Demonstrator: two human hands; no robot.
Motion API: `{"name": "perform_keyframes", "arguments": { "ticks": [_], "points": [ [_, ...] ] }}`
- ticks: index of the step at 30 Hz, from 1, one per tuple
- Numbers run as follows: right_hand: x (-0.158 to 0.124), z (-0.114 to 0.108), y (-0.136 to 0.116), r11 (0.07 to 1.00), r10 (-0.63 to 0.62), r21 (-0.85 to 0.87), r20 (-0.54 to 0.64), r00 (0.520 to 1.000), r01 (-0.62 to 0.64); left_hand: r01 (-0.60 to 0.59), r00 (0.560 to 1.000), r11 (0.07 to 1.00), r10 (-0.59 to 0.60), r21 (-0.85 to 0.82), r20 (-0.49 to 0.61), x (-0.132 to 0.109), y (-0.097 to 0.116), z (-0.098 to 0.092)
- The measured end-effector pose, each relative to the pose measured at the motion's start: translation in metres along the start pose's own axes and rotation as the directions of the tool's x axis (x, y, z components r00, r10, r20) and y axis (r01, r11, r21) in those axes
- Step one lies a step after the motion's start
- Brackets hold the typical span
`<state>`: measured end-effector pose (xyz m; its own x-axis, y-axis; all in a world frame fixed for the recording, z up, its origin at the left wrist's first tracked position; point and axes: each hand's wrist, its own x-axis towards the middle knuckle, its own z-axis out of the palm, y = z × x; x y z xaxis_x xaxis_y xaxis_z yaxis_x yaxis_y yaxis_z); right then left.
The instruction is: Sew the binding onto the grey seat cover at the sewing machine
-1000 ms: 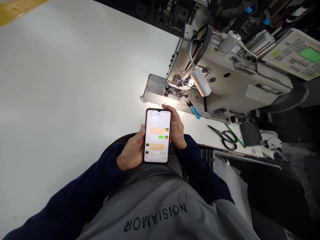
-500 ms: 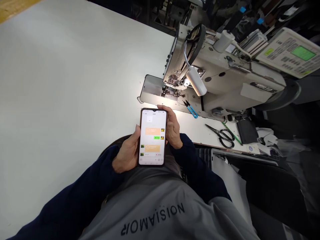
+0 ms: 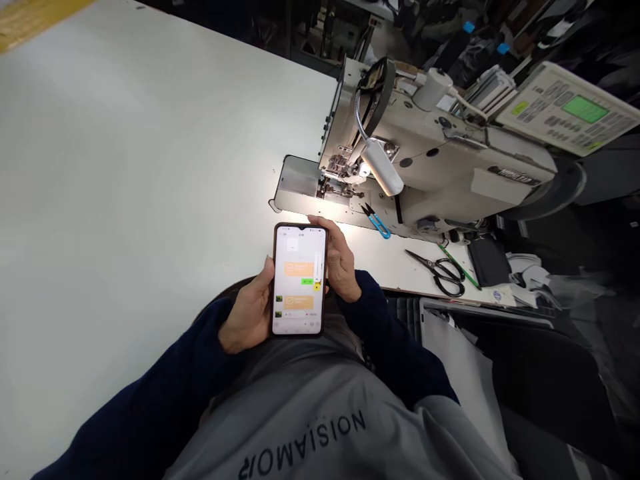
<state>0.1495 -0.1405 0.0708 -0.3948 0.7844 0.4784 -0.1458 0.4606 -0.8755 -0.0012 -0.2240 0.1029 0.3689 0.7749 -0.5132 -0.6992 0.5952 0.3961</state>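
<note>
A smartphone [image 3: 299,280] with a lit chat screen is held upright between both hands, in front of my body at the table's edge. My left hand [image 3: 249,313] wraps its left side, thumb along the edge. On the other side, my right hand [image 3: 341,263] grips the phone's upper right edge, its index finger reaching near the top corner. Part of the fingers of both hands is hidden behind the phone. Just beyond the phone is the sewing machine [image 3: 445,147], its lamp [image 3: 383,167] lighting the needle area. Blue thread snips [image 3: 377,222] lie on the machine bed.
Black scissors [image 3: 440,270], a green pencil [image 3: 460,267] and a black pouch [image 3: 489,262] lie on the right part of the white table [image 3: 125,200]. A control panel [image 3: 570,110] sits on top of the machine. Below the table's right edge is a dark drawer or tray.
A volume slider has appeared at the right edge of the phone's screen. The whole view has shifted slightly; both hands still hold the phone.
</note>
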Motion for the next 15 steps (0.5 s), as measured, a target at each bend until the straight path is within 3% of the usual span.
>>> {"name": "perform_keyframes", "arguments": {
  "ticks": [4, 8, 10, 13, 15],
  "points": [
    [-0.006, -0.002, 0.001, 1.0, 0.014, -0.004, -0.024, 1.0, -0.014, -0.005, 0.999, 1.0, 0.004, -0.02, -0.039, 0.002, -0.001, -0.002],
    [-0.03, 0.001, 0.001, 0.996, 0.08, -0.003, -0.281, 0.957, -0.084, 0.016, 0.996, 0.999, -0.019, -0.036, -0.082, 0.001, 0.001, 0.0],
    [-0.044, 0.003, -0.002, 0.993, 0.092, -0.037, -0.34, 0.936, -0.111, -0.013, 0.991, 0.999, 0.009, -0.03, -0.137, 0.002, 0.002, 0.002],
    [-0.06, 0.004, -0.01, 0.987, 0.1, -0.089, -0.279, 0.955, -0.13, -0.101, 0.971, 0.995, 0.096, -0.01, -0.219, 0.004, 0.004, 0.004],
    [-0.063, 0.006, -0.017, 0.981, 0.096, -0.14, -0.236, 0.967, -0.132, -0.141, 0.967, 0.99, 0.138, -0.001, -0.215, 0.005, 0.004, 0.005]
  ]
}}
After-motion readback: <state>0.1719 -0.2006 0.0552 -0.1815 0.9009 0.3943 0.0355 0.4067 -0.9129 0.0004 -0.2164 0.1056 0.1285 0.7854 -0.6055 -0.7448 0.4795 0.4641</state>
